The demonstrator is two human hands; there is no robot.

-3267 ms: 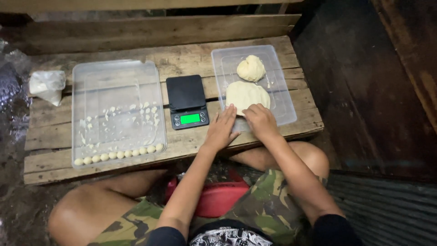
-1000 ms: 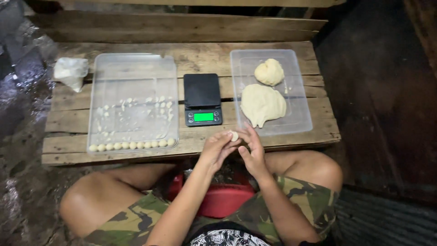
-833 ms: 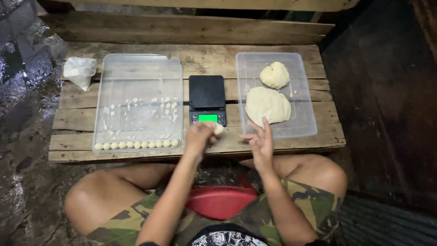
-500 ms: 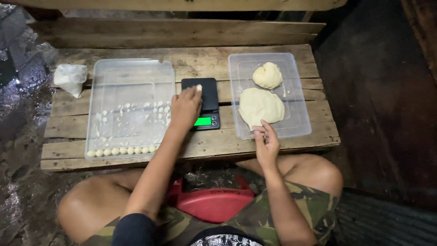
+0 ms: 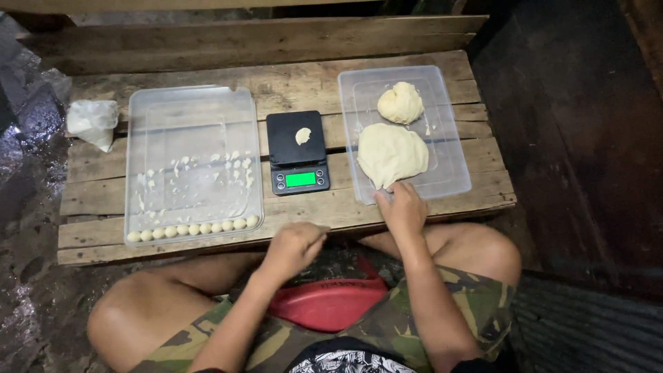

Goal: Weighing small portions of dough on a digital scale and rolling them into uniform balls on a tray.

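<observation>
Rough wooden planks made up the low table [image 5: 207, 69], set on a dark, wet floor, with the person sitting cross-legged at its near edge. Near the middle stood a small black scale [image 5: 298, 152] with a green lit display, and on its platform lay one small pale dough piece [image 5: 302, 135], irregular and slightly flattened.

Toward the right edge sat a clear tray [image 5: 452, 169] holding two masses of pale yellow dough: a rounded lump [image 5: 400, 102] at the far end and a flat slab [image 5: 391, 152] nearer the person, soft-looking and uneven at its rim. The right hand [image 5: 402, 207] reached over the tray's near rim, fingertips pinching the slab's near edge.

The left hand [image 5: 293, 245] hung just off the table's near edge, in front of the scale, fingers curled loosely inward; I could not tell whether anything was in it.

Toward the left edge lay a second, larger clear tray [image 5: 197, 103], smeared with pale streaks. Along its near side ran a single row of small dough balls [image 5: 193, 229], round, even and touching one another. A crumpled plastic bag [image 5: 93, 123] rested at the table's left edge. A red lid [image 5: 328, 307] lay in the person's lap.
</observation>
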